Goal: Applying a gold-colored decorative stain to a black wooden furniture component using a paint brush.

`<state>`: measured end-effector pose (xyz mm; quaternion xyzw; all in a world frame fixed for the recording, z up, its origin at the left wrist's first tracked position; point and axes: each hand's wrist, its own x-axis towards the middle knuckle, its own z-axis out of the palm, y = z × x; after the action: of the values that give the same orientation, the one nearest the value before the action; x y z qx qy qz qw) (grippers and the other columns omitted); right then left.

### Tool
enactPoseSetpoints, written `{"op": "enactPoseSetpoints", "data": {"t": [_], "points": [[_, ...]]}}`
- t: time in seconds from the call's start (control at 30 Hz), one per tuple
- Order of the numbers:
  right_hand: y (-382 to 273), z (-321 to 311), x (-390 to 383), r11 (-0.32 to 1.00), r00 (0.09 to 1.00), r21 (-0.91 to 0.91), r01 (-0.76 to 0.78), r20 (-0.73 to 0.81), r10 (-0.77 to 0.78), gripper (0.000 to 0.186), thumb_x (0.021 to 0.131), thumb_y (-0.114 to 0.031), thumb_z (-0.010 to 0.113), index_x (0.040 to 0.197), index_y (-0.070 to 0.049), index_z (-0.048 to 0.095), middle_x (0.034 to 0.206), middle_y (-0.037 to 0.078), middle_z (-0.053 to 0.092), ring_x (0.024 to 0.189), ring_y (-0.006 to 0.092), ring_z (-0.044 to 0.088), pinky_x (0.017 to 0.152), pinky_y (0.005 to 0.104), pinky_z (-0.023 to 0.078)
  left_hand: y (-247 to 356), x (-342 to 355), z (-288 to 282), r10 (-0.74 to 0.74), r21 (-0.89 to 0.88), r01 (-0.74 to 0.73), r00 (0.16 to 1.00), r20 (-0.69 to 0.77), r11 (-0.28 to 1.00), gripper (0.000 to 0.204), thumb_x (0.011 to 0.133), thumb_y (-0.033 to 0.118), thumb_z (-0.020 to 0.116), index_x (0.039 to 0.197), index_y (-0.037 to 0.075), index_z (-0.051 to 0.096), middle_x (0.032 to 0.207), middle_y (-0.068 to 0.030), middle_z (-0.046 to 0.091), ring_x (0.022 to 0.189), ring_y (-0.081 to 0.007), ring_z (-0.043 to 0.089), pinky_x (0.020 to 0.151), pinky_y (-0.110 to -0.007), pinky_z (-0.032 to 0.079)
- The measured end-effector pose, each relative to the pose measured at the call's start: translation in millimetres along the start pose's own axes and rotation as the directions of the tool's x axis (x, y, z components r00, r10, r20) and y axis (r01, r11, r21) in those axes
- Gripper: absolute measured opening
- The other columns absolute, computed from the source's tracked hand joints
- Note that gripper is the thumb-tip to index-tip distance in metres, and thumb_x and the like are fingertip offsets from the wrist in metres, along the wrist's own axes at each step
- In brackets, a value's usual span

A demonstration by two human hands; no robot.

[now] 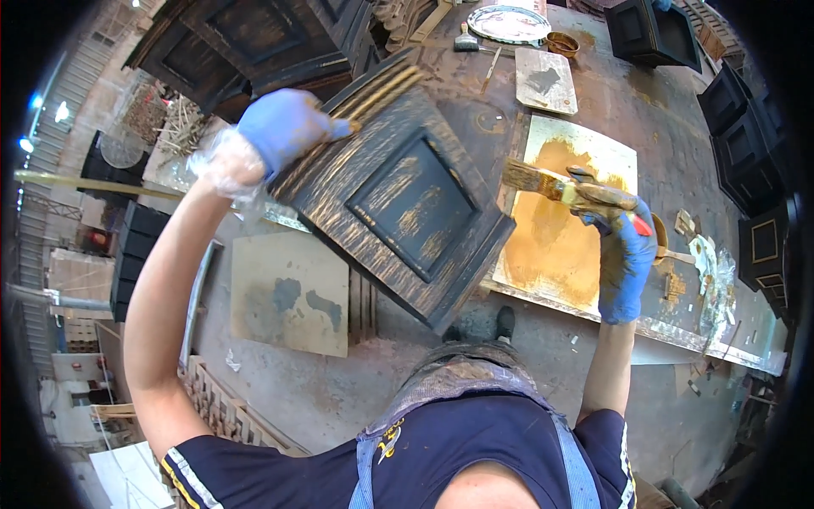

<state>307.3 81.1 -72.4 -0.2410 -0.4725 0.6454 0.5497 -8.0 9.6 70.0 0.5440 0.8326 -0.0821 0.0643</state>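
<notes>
Hands first: my left hand [284,127], in a blue glove, is clamped on the upper left corner of the dark cabinet door [398,199], fingers wrapped over its ribbed edge. My right hand [626,254], also gloved in blue, is closed around the handle of a flat paintbrush [555,187], whose bristles point left toward the door.

I see the long worktop [619,102], stained brown, running from the top middle down to the right. The cabinet door is tilted up over its near edge, black with gold streaks on the raised frame and centre panel. Just right of the door, a pale board [564,246] smeared with ochre paint lies flat on the worktop. At the far edge sit a smaller board [547,81], a patterned plate [509,24] and a small bowl [562,42].
</notes>
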Motion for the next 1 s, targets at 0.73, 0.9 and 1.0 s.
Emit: {"op": "enactPoseSetpoints", "data": {"t": [0.73,0.9,1.0], "points": [[66,110,-5,0.862,0.828,-0.314,0.398,0.527,-0.191,0.037,0.072,0.006,0.049,0.105,-0.008,0.057,0.116,0.012,0.05,0.093,0.0236,0.053,0.079,0.0287,0.042,-50,-56,96,-0.413,-0.956,0.192,0.907,0.087,0.222,0.042,0.069,0.031,0.07,0.081,-0.006,0.055,0.07,-0.0072,0.058,0.058,-0.0097,0.052,0.051,-0.022,0.043],[74,106,-13,0.8,0.73,-0.331,0.5,0.658,-0.184,0.039,0.071,0.005,0.048,0.107,-0.007,0.056,0.119,0.013,0.046,0.091,0.0271,0.052,0.078,0.0318,0.042,-49,-57,95,-0.412,-0.963,0.181,0.907,0.085,0.201,0.043,0.069,0.03,0.07,0.084,-0.007,0.055,0.074,-0.0077,0.058,0.061,-0.0101,0.054,0.052,-0.022,0.044],[59,99,-28,0.836,0.626,-0.319,0.446,0.779,-0.037,0.041,0.072,0.005,0.047,0.11,-0.007,0.053,0.12,0.013,0.045,0.089,0.0287,0.051,0.076,0.034,0.042,-42,-60,87,-0.451,-0.95,0.217,0.887,0.095,0.227,0.043,0.069,0.029,0.07,0.085,-0.008,0.055,0.075,-0.0075,0.057,0.062,-0.0099,0.054,0.053,-0.021,0.044]]}}
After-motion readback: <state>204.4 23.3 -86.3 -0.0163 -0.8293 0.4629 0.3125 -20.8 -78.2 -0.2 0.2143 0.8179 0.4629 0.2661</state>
